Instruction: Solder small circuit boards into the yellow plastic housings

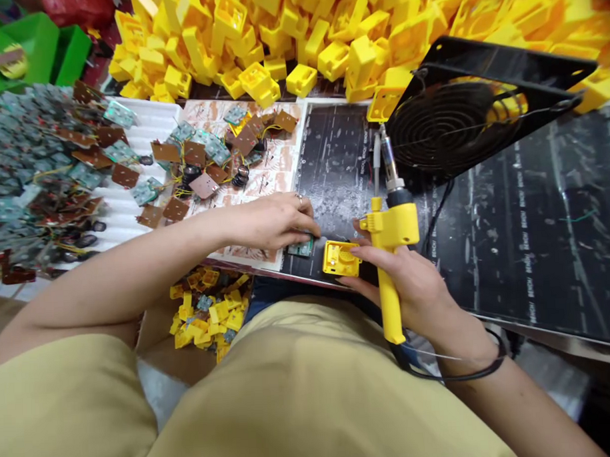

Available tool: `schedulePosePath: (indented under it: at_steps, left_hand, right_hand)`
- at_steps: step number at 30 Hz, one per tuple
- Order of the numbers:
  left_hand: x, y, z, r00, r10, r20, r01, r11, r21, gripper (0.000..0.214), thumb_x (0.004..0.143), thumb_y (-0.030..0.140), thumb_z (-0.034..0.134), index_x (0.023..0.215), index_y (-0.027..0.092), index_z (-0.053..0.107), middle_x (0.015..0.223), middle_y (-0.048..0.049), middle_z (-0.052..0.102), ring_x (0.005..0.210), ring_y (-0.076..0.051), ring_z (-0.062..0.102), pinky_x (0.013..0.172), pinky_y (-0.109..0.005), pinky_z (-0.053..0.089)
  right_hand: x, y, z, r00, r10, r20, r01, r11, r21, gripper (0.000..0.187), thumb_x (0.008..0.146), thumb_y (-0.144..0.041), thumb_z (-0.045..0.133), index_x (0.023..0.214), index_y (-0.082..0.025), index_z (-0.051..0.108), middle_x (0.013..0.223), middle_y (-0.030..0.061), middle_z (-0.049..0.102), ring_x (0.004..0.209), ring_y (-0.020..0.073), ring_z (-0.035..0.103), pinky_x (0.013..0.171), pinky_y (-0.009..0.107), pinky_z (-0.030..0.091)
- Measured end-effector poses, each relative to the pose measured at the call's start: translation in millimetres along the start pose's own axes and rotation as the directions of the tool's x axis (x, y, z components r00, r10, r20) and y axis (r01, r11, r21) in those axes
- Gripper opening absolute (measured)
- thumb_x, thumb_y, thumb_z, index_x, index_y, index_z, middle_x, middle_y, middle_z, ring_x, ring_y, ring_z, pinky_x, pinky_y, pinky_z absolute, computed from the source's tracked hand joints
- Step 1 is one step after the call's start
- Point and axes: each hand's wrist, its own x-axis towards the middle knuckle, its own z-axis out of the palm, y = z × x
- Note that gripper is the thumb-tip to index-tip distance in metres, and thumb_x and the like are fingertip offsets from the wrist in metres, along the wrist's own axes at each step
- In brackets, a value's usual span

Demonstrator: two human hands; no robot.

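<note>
Nearest to me, below the table edge, a carton contains small yellow parts. Just above, my right hand is wrapped around the yellow handle of 1 soldering gun, whose metal tip points away from me. Fingertips of this same hand touch the right side of 1 small yellow housing, which lies open side up on the black tabletop, near its edge. Left of the housing, my left hand has its fingertips on 1 green circuit board; I cannot tell if it grips the board or only presses it. Farther, at left, wired boards lie in a cluster. At right is a tilted black fan. Farthest, I see a heap of yellow housings.
</note>
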Motion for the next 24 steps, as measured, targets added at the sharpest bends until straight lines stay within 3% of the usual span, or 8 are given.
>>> schedulePosePath:
  at_steps: [4,8,11,14,16,20,24]
  left_hand:
    - [-7.7,1.9,10.0,0.973,-0.165,-0.163,0.120,0.959,-0.256,0.029,0.091,0.020,0.062,0.118,0.015,0.069,0.108,-0.0079,0.076,0.098,-0.015,0.071,0.088,-0.024,0.053]
    - [-5.6,6.6,22.2,0.907,-0.355,-0.227,0.214,0.852,-0.477,0.016,0.086,0.015,0.063,0.100,0.012,0.072,0.088,-0.0037,0.078,0.078,-0.011,0.071,0.072,-0.020,0.053]
    - [0.1,10.3,28.0,0.887,-0.419,-0.196,0.237,0.776,-0.584,0.013,0.084,0.016,0.064,0.090,0.012,0.074,0.081,-0.0028,0.077,0.070,-0.010,0.068,0.066,-0.019,0.050]
    - [4.4,12.5,26.4,0.899,-0.418,-0.129,0.224,0.693,-0.686,0.018,0.084,0.017,0.063,0.094,0.011,0.076,0.082,-0.0030,0.078,0.071,-0.010,0.068,0.067,-0.018,0.050]
    - [6.2,13.5,22.1,0.916,-0.387,-0.111,0.207,0.690,-0.694,0.019,0.083,0.016,0.063,0.095,0.011,0.077,0.084,-0.0033,0.078,0.073,-0.010,0.068,0.068,-0.018,0.050]
    - [8.7,18.1,14.2,0.943,-0.318,-0.099,0.206,0.791,-0.576,0.018,0.083,0.014,0.064,0.094,0.015,0.078,0.086,-0.0023,0.078,0.077,-0.012,0.069,0.072,-0.020,0.049]
    - [9.5,23.4,15.1,0.898,-0.413,-0.150,0.281,0.802,-0.527,0.014,0.082,0.015,0.068,0.093,0.011,0.076,0.076,-0.0022,0.075,0.070,-0.012,0.066,0.066,-0.020,0.046]
  right_hand:
    - [1.3,0.4,-1.0,1.000,0.022,0.013,-0.022,0.999,0.025,0.051,0.084,-0.034,0.075,0.126,-0.019,0.050,0.112,0.0135,0.069,0.110,0.0286,0.068,0.087,0.043,0.061]
    - [-1.0,-2.2,-3.2,0.999,0.048,0.014,-0.049,0.998,0.050,0.051,0.085,-0.030,0.074,0.128,-0.020,0.048,0.123,0.0150,0.065,0.117,0.0277,0.065,0.091,0.041,0.060]
    - [-1.5,-5.9,-2.3,0.999,0.041,-0.007,-0.040,0.998,0.043,0.047,0.086,-0.026,0.073,0.126,-0.019,0.049,0.119,0.0126,0.066,0.113,0.0250,0.066,0.090,0.038,0.060]
    - [0.1,-8.1,1.2,0.995,0.052,-0.085,-0.055,0.998,-0.033,0.043,0.084,-0.022,0.075,0.120,-0.018,0.052,0.105,0.0097,0.069,0.106,0.0255,0.068,0.085,0.038,0.060]
    - [2.3,-8.4,3.5,0.989,0.059,-0.134,-0.072,0.993,-0.093,0.043,0.083,-0.024,0.076,0.119,-0.018,0.054,0.095,0.0074,0.069,0.099,0.0254,0.070,0.080,0.038,0.059]
    - [6.2,-9.4,-0.8,0.985,0.027,-0.172,-0.050,0.990,-0.130,0.044,0.081,-0.032,0.078,0.118,-0.019,0.058,0.093,0.0061,0.071,0.087,0.0212,0.071,0.079,0.035,0.059]
    - [-3.6,-13.8,-25.9,0.959,0.053,-0.278,-0.082,0.992,-0.094,0.028,0.081,-0.026,0.078,0.106,-0.022,0.065,0.080,-0.0004,0.072,0.065,0.0116,0.067,0.066,0.023,0.055]
